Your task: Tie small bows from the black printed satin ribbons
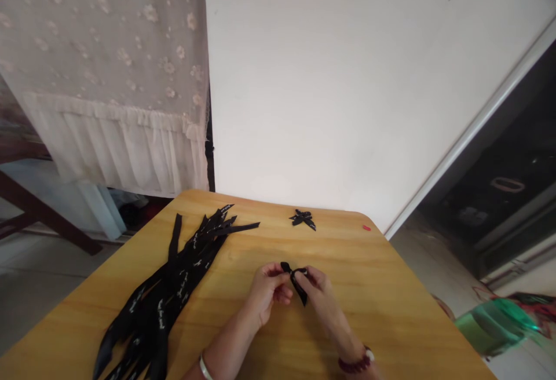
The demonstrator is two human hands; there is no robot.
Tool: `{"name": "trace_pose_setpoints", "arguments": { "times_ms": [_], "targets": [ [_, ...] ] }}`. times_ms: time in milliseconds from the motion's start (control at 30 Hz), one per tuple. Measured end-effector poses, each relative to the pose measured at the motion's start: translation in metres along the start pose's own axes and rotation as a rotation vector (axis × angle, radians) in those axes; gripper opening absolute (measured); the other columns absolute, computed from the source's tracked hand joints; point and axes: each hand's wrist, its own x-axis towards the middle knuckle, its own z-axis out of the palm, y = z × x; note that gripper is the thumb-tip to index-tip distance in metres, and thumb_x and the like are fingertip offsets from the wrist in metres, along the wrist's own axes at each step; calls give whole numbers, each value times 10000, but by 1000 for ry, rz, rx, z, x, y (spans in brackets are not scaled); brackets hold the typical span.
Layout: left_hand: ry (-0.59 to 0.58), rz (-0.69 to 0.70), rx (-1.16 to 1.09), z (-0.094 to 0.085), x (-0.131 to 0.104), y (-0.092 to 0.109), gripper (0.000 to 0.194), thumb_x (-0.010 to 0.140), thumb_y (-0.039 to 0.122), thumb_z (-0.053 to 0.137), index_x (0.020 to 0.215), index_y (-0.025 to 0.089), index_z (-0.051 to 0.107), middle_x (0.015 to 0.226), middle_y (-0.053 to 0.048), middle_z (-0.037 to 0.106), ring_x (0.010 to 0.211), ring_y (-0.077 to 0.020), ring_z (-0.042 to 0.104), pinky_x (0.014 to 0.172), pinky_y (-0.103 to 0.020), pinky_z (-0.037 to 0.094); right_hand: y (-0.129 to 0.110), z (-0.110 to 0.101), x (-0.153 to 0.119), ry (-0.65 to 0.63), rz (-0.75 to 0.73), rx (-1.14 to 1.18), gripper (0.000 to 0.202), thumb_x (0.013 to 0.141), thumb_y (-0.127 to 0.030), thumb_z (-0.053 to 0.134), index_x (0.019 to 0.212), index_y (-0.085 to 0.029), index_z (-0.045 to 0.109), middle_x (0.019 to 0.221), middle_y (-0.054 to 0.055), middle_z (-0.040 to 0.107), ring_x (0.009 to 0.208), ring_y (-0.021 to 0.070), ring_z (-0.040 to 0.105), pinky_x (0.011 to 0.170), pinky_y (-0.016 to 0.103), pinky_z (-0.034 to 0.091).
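- Table (373,299): yellow-brown, streaked wood grain.
- Ribbon pile (171,278) along the table's left edge: black, white lettering.
- Held ribbon (301,295): black.
- Bow (303,218) near the far edge: black, white marks.
- Small piece (366,227), far right corner: red.

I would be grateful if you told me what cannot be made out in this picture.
All in the head view:
Held black ribbon: partly hidden by the left hand and right hand.
Ribbon pile: near ends cut off by the bottom edge; lettering too small and blurred to read.
Red piece: too small to identify.
Green container: contents blurred.
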Motion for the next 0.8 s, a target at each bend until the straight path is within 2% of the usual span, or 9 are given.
{"name": "trace_pose_setpoints", "arguments": {
  "times_ms": [100,200,333,433,600,667,800],
  "targets": [
    [-13,-16,-41,-2,-1,3,203,558,161,648,672,138,481,607,-30,627,504,-153,615,348,-160,405,-3,-4,0,34,20,23,295,665,-432,547,552,-162,515,514,-20,513,519,122,472,484,209,348],
    [-1,-45,-47,-4,0,3,222,576,137,642,740,136,492,731,-80,654,622,-195,640,414,-185,452,-3,-8,1,95,21,16,303,677,-452,531,602,-159,545,586,13,571,612,159,526,553,227,384],
    [9,-63,-8,-6,1,-1,196,594,124,626,769,114,540,759,-92,654,629,-191,640,455,-206,477,-2,-10,2,128,-26,-42,301,697,-438,515,583,-159,533,563,8,553,598,155,513,551,229,381],
    [-53,-64,45,-6,1,-3,168,606,148,616,762,93,583,785,-101,653,640,-183,637,481,-209,482,-3,-8,3,120,-67,-115,283,723,-407,493,592,-160,531,564,0,538,578,142,496,534,225,372],
    [-208,-48,184,-3,-3,-3,236,621,218,605,820,92,628,773,-99,662,657,-176,631,508,-207,470,0,-2,4,-16,-105,-190,218,742,-348,479,638,-169,544,614,5,562,604,142,532,538,222,394],
    [-239,-49,225,-2,-4,-2,264,634,253,593,846,99,631,741,-93,664,639,-168,630,496,-200,458,3,0,5,-23,-125,-224,155,705,-307,523,626,-174,543,606,2,568,597,142,541,539,224,401],
    [-237,-78,237,1,-6,-1,300,598,237,606,874,120,613,755,-81,659,532,-158,620,390,-180,402,11,-1,7,51,-117,-213,127,675,-270,544,584,-182,524,566,-10,550,566,137,528,523,225,402]
  ]
}}
